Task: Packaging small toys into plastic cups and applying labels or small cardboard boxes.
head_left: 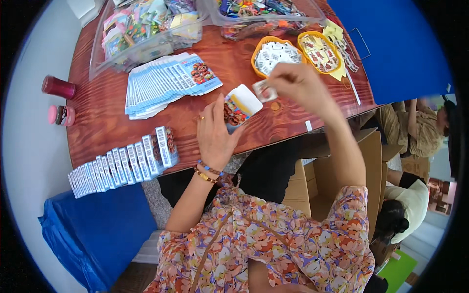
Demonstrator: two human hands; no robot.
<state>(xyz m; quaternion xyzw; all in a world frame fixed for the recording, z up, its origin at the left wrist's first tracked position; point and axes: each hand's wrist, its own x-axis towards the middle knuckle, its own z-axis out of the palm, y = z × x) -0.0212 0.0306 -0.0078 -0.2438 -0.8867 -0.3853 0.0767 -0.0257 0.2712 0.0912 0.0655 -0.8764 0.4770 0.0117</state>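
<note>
My left hand [214, 132] grips a small printed carton [234, 113] over the table, its white end flap raised toward the right. Close to that flap, my right hand [300, 85] pinches a small whitish packet [264, 92] with a reddish print. The packet is apart from the carton's mouth, and the hand is slightly blurred. Flat, unfolded-looking light-blue cartons [156, 88] lie fanned out beyond my left hand. Filled-out cartons of the same kind [122, 165] stand in a row along the near left edge. An orange-yellow bowl [254, 62] holds many white packets.
A second yellow bowl [338, 62] holds cream and red pieces, beside paper strips [334, 32]. Two clear tubs [171, 43] of colourful packets stand at the back. A red jar [59, 88] and a pink-lidded jar [62, 115] sit left. An open cardboard box [320, 183] and two people are right.
</note>
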